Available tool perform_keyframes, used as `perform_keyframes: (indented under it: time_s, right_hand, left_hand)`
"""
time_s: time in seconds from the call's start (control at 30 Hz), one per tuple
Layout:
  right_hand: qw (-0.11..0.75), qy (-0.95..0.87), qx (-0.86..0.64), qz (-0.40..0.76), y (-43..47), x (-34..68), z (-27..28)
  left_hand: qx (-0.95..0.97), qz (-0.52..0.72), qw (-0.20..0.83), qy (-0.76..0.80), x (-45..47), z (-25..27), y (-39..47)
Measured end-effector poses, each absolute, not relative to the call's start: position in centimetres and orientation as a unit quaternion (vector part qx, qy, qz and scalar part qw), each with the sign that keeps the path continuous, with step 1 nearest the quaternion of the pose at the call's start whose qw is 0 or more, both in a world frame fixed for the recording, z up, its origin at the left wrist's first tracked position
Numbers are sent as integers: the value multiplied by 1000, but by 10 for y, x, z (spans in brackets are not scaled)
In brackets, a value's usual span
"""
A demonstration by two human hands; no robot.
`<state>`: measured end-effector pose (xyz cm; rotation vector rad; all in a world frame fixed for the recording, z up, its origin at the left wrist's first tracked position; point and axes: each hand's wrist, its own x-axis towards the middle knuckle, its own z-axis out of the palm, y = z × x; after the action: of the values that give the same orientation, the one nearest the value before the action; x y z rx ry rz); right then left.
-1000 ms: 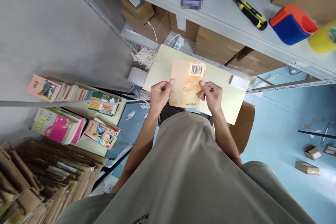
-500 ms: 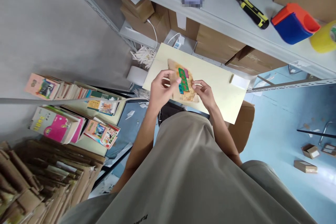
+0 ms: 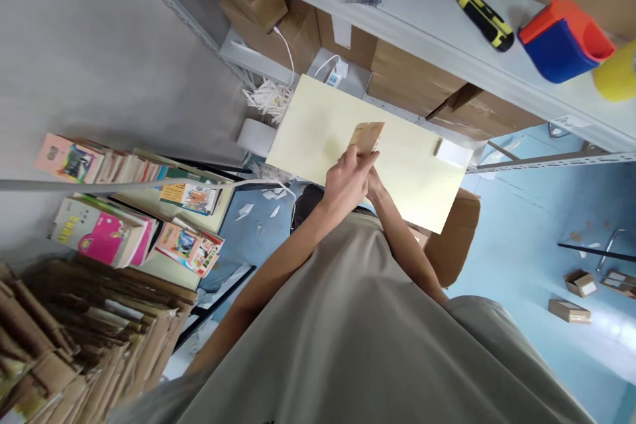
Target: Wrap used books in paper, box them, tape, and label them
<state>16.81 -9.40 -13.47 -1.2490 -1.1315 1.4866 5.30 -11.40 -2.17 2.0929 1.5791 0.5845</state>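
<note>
A thin tan-and-orange book (image 3: pixel 366 137) is tilted up over the cream tabletop, its far end pointing away from me. My left hand (image 3: pixel 348 175) is closed on the near end of the book, with its fingers reaching across. Close against it, my right hand (image 3: pixel 373 185) is at the same end, low and partly behind the left. Most of the right fingers are hidden, but that hand appears to grip the book as well. The green-labelled cover side is out of sight. Beneath both hands lies the cream table (image 3: pixel 313 116).
Books (image 3: pixel 99 232) are stacked on a low stand at left, above piled flattened cardboard (image 3: pixel 139 338). On the shelf overhead lie a utility knife (image 3: pixel 481 16), a red-and-blue tape dispenser (image 3: pixel 564 40) and a yellow tape roll (image 3: pixel 616 76). Cardboard boxes (image 3: pixel 415 79) sit behind the table.
The book has been turned from cover-up to a steeply tilted position. My hands have come together at its near end; the left moved right, the right moved left.
</note>
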Motion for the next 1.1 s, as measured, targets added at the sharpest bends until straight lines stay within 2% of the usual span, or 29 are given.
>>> perform_keyframes:
  time_s: [0.1,0.17,0.3,0.5,0.77,0.93,1.1]
  right_hand:
    - [409,-379,-543,628,-98,175,-154]
    - [383,-373,-586,608,-99,180,-167]
    - [314,-424,-632,568,-98,179,-187]
    - [260,-464,-684,499,-67,139,-199]
    - [248,-501,-719,412,33,82,-222]
    - [217,-469,-758,398,79,58,-240]
    - [199,-430,-790,389,106,38,-254]
  left_hand:
    - [683,288,303,599,21,-60,-101]
    - [587,332,370,639,-2,-96,-94]
    - [418,327,446,721,-35,-164,-93]
    - [374,329,454,739,-66,-193,-68]
    - [460,304,444,706,-127,-226,46]
    - [498,253,451,696,-149,-261,111]
    - [511,225,472,683,-155,-294,140]
